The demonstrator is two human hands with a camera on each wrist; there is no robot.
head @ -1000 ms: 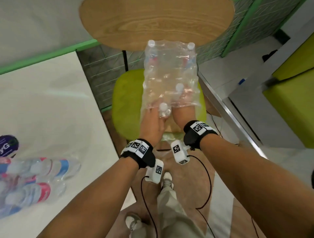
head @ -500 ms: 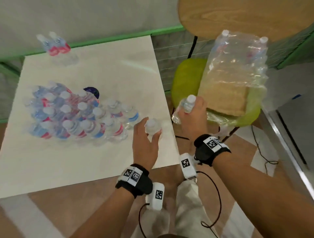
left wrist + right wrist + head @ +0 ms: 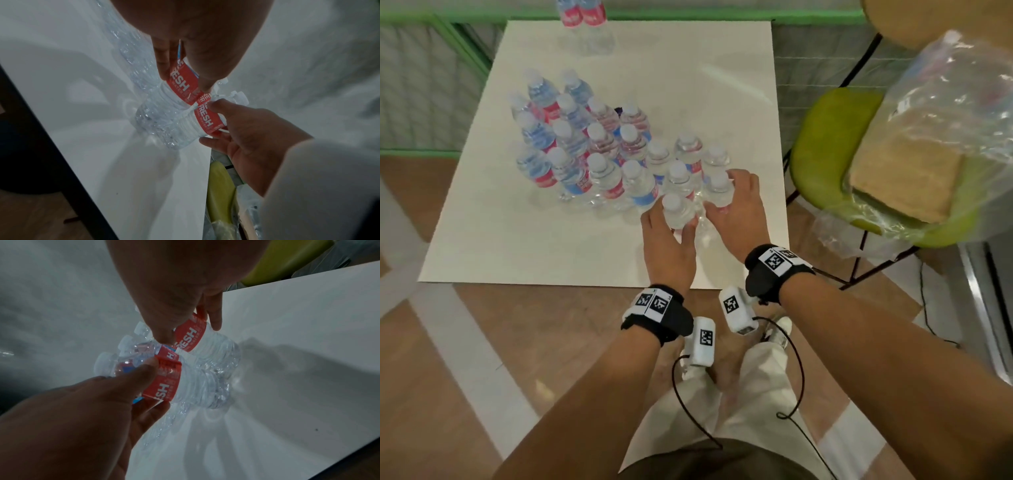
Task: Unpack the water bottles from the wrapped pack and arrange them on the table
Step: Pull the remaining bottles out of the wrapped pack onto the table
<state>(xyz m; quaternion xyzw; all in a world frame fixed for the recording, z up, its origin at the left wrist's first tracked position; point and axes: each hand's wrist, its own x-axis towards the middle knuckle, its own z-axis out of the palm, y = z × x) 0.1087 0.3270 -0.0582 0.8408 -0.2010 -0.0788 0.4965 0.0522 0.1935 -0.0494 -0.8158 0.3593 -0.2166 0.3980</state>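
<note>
Several clear water bottles (image 3: 599, 150) with red or blue labels stand in a cluster on the white table (image 3: 517, 240). At its near right edge my left hand (image 3: 671, 233) grips a red-labelled bottle (image 3: 674, 209), upright with its base down at the table. My right hand (image 3: 734, 202) grips a second bottle (image 3: 719, 188) right beside it. In the left wrist view the left fingers (image 3: 164, 65) wrap the red label (image 3: 183, 81). The right wrist view shows both bottles (image 3: 193, 337) touching side by side. The torn wrapped pack (image 3: 945, 113) lies on the green chair (image 3: 822, 154) to the right.
Two more bottles (image 3: 582, 13) stand apart at the table's far edge. A round wooden table top (image 3: 935, 20) is behind the chair. The table's near edge (image 3: 585, 284) runs just in front of my wrists. Cables hang from the wrist cameras by my legs.
A second ago both hands were inside the pack on the chair. Each drew out a bottle, swung left, and now holds it down on the table beside the cluster.
</note>
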